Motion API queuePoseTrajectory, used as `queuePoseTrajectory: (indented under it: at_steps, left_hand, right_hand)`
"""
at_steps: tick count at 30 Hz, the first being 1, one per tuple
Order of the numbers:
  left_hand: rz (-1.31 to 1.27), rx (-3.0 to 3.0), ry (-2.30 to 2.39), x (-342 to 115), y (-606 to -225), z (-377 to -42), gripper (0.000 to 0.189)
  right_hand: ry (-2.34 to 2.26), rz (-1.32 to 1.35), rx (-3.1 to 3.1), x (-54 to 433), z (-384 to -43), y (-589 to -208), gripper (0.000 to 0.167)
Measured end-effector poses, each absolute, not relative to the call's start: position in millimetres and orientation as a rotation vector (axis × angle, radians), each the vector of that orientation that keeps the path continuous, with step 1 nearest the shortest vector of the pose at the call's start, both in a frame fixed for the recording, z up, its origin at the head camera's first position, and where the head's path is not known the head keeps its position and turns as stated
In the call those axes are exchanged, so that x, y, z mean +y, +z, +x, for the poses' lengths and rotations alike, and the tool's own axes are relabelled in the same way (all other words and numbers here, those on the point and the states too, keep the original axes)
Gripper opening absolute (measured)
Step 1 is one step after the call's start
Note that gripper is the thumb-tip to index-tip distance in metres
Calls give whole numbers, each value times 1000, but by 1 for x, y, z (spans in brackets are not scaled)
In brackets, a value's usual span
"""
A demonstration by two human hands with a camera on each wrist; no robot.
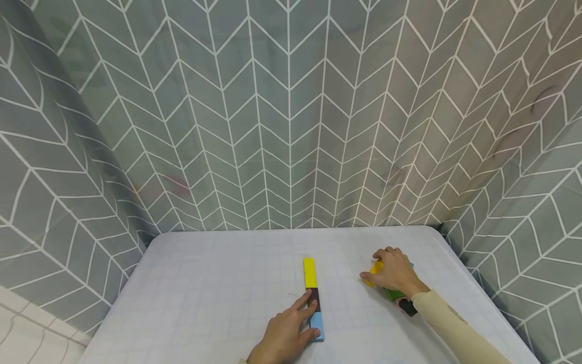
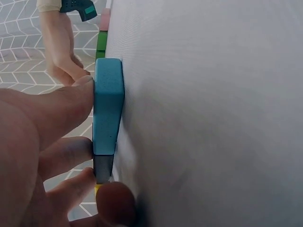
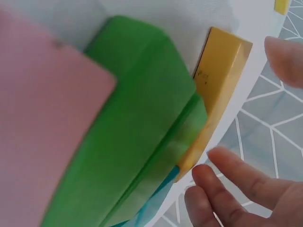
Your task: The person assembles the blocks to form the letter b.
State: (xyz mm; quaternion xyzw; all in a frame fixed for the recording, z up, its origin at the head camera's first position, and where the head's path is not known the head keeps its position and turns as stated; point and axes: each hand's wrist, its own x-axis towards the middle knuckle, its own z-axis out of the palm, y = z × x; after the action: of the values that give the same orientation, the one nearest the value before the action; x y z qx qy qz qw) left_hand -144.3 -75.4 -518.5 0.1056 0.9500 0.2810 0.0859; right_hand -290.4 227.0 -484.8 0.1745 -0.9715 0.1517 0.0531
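Note:
A bright yellow block, a dark block and a light blue block lie end to end in one line. My left hand rests on this line. Its thumb touches the blue block, and other fingers touch the dark block. Over an orange-yellow block hovers my right hand, thumb and fingers spread towards its two ends. The right wrist view shows the thumb apart from that block; fingertip contact I cannot tell.
Green blocks, a pink block and a teal block lie beside the orange-yellow one, partly under my right hand. A white cloth covers the table. Grey patterned curtains hang behind and at both sides.

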Motion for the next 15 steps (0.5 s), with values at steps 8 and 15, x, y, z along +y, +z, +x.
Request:
queuePoseTrajectory:
  at_steps: [8,15]
  left_hand:
    - [296,2825,826,-74,-518,-145,67]
    - [304,2826,824,-74,-516,-144,66]
  right_hand:
    - [506,548,-2936,232,-287,-486,53]
    - [551,609,-2889,234,-290,-488,49]
